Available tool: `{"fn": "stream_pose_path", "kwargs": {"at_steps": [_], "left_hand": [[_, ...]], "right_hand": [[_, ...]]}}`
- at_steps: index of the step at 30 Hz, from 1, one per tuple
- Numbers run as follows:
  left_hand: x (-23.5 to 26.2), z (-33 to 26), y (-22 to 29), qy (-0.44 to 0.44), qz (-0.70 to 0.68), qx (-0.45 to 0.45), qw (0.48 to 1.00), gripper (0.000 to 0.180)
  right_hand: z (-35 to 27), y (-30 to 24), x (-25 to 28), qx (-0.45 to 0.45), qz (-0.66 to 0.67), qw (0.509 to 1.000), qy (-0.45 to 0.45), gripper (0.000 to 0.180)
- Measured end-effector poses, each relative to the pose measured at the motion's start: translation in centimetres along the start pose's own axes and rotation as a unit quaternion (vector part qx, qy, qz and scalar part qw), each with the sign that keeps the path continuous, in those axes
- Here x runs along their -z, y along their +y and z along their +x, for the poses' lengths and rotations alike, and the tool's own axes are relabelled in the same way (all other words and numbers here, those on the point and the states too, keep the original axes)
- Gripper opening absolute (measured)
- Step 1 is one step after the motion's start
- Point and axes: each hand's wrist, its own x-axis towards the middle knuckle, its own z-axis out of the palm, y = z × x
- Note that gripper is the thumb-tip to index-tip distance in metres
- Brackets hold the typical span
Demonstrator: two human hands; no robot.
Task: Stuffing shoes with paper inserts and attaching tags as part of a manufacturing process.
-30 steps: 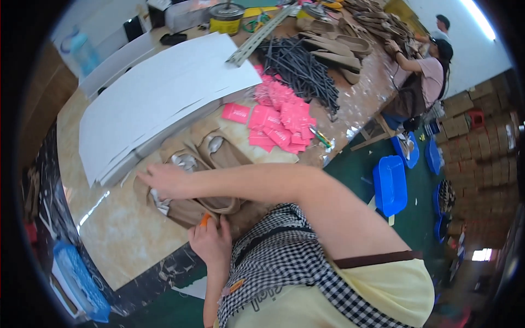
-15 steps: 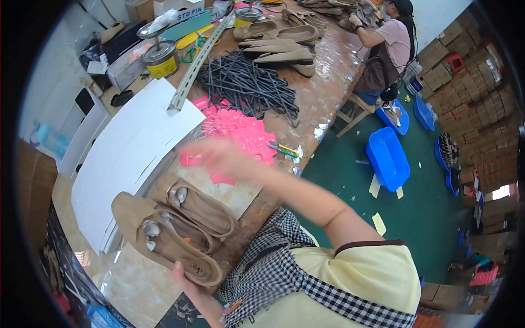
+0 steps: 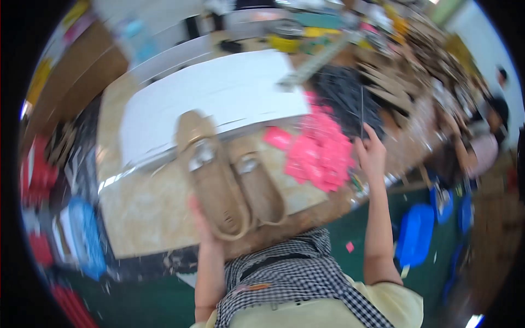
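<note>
My left hand [image 3: 203, 220] is closed around the heel side of a tan slip-on shoe [image 3: 217, 191] with crumpled stuffing in its toe. Beside that shoe lies another tan shoe [image 3: 261, 191] on the tabletop. Out to the right, my right hand [image 3: 373, 156] pinches a thin dark stick [image 3: 361, 109] that points upward. Behind the stick is a heap of dark sticks [image 3: 340, 90]. Between my hands spreads a pile of pink tags [image 3: 317, 156]. Motion blurs much of the picture.
White sheets [image 3: 213, 95] lie across the table beyond the shoes. A perforated metal strip [image 3: 317, 61] reaches over their right corner. More tan shoes [image 3: 391, 85] are piled at the far right, where a person [image 3: 481, 142] sits. A blue tub [image 3: 415, 235] stands on the green floor.
The whole view has swung round. My right hand has gone from above the pink tags to the right and now holds a thin dark stick. The left hand still grips the shoe.
</note>
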Motion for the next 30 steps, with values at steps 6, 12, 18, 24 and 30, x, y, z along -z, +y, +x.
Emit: {"fn": "stream_pose_path", "kwargs": {"at_steps": [6, 12, 18, 24, 30], "left_hand": [[-0.4, 0.8, -0.2, 0.049, 0.090, -0.122, 0.987, 0.065], [2.1, 0.6, 0.9, 0.001, 0.182, -0.193, 0.964, 0.064], [1.2, -0.1, -0.2, 0.043, 0.099, -0.177, 0.978, 0.065], [0.6, -1.3, -1.0, 0.000, 0.154, -0.176, 0.972, 0.073], [2.2, -1.0, -3.7, 0.037, 0.115, -0.175, 0.977, 0.084]], "right_hand": [[-11.4, -15.1, -3.1, 0.169, 0.190, 0.875, -0.412, 0.045], [-11.6, -18.7, -6.9, 0.213, 0.156, 0.865, -0.427, 0.037], [-13.3, -19.2, -7.3, 0.252, 0.152, 0.884, -0.363, 0.036], [-14.3, -20.1, -9.2, 0.383, 0.070, 0.900, -0.196, 0.033], [-14.7, -19.4, -11.5, 0.377, 0.083, 0.917, -0.099, 0.035]]}}
